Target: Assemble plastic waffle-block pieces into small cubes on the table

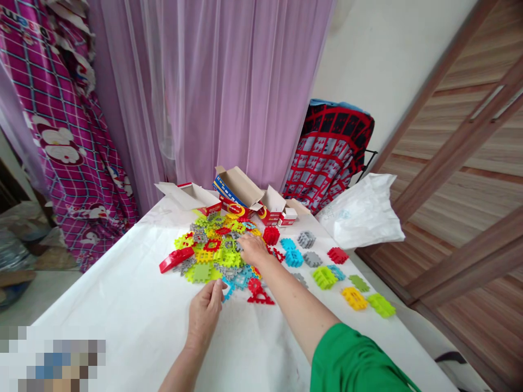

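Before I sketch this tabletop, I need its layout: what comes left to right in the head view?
Long red piece, left hand, right hand, blue block, lime block, yellow block, second lime block.

The person's right hand (pixel 253 250) hides its own fingertips against the multicoloured pile of toothed plastic pieces (pixel 224 257), so its grip cannot be told. Whether the left hand (pixel 205 307) pinches anything is unclear; its fingers partly cover a light-blue plastic piece (pixel 229 288). The bottom edge crops the green fabric sleeve (pixel 355 362). Coarse pixelation obscures the lower-left corner. Lettering on the blue-and-red cardboard box (pixel 229 193) is too small to read.
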`<state>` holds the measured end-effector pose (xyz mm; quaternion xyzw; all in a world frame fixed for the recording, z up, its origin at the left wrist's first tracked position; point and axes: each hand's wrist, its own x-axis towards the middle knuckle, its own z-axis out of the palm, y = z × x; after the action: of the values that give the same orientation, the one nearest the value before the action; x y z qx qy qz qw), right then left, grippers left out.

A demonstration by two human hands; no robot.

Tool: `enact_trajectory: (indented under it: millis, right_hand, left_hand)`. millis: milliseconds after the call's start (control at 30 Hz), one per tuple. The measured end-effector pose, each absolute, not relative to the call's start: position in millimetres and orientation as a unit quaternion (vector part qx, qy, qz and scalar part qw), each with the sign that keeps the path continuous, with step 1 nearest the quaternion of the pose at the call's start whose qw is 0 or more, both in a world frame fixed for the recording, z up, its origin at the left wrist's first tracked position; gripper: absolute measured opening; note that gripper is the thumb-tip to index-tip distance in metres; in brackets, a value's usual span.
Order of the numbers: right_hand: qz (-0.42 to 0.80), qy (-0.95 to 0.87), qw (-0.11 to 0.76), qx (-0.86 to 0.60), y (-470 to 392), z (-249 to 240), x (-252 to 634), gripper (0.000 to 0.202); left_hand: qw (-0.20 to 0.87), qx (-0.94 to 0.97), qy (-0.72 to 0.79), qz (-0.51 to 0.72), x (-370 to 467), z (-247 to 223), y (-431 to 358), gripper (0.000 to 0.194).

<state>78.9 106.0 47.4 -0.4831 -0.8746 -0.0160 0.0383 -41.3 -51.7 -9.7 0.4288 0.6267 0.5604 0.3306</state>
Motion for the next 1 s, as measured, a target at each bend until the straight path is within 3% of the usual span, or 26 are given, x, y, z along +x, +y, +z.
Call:
enact_trajectory:
  millis: [167,467,633,767,1000]
  right_hand:
    - [0.002,-0.882,0.028,-0.470,111,50,83,0.038]
    - [0.028,-0.881,0.040,-0.471,119,53,89,0.058]
    - [0.043,-0.858,0.162,-0.486,102,52,100,0.068]
    - [0.137,-0.832,0.284,-0.456,74,45,108,0.078]
    - [0.130,-0.868,0.296,-0.377,20,24,113,0.080]
  left_hand:
    - [0.331,0.429,0.632,0.555,-42,-10,-51,0.053]
    - [0.309,0.441,0.649,0.538,-42,-11,-50,0.052]
    - [0.296,0.447,0.649,0.540,-41,-9,-52,0.051]
    - [0.283,0.463,0.635,0.550,-41,-8,-50,0.048]
    - [0.266,0.483,0.635,0.541,-44,-14,-46,0.043]
